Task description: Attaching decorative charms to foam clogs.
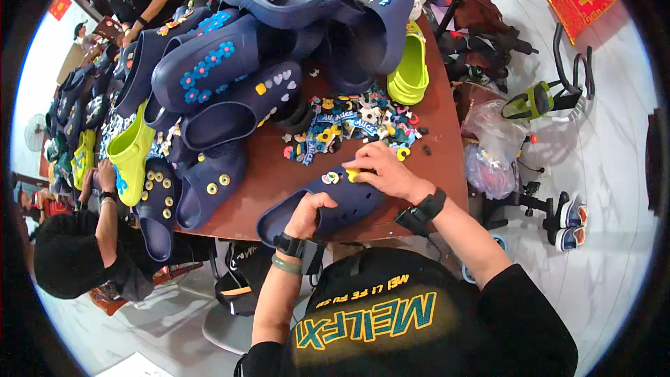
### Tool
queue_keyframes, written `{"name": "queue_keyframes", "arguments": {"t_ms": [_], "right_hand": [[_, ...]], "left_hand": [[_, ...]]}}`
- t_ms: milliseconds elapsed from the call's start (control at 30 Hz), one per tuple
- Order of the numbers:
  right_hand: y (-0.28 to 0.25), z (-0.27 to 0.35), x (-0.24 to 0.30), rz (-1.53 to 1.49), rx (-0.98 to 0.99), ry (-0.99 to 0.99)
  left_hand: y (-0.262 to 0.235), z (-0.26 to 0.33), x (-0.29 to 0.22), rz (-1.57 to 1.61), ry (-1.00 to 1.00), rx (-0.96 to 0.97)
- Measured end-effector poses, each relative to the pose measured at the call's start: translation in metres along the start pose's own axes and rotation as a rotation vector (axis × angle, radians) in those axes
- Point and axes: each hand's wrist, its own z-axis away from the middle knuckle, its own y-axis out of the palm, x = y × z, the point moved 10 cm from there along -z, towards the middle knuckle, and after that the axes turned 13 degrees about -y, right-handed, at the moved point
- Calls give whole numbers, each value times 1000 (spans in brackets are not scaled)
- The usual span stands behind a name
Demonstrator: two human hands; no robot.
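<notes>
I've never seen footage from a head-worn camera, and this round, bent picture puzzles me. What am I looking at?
There is no machine here, just a person working with two bare hands. The single picture comes from a wide fisheye camera on that person's head, looking down; the lens bends straight edges. Picture left is the person's left.

On the reddish-brown table are a pile of dark blue clogs, a lime-green clog beside it, and a heap of small colourful charms.

The left hand holds one navy clog near its foot opening. The right hand has its fingertips at a small yellow piece on that clog. The hand at far left is another person's.
</notes>
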Motion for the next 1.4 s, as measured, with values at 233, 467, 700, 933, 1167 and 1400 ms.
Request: {"name": "queue_keyframes", "arguments": {"t_ms": [233, 467, 700, 933, 1167, 1400], "right_hand": [[3, 5, -11, -31, -164, 188], [-5, 4, -10, -66, -227, 205], [1, 0, -10, -116, -24, 106], [-3, 8, -14, -63, -237, 141], [-14, 1, 20, 155, -163, 24], [-15, -11, 46, 386, -39, -225]], "left_hand": [[-15, -14, 12, 25, -63, -29], [-6, 0, -16, -521, 298, -66], [-14, -6, 4, -126, -20, -65], [-5, -2, -2, -115, -6, -58], [-4, -4, 1, -40, 1, -14], [-4, -8, 5, -26, -23, 30]]}}
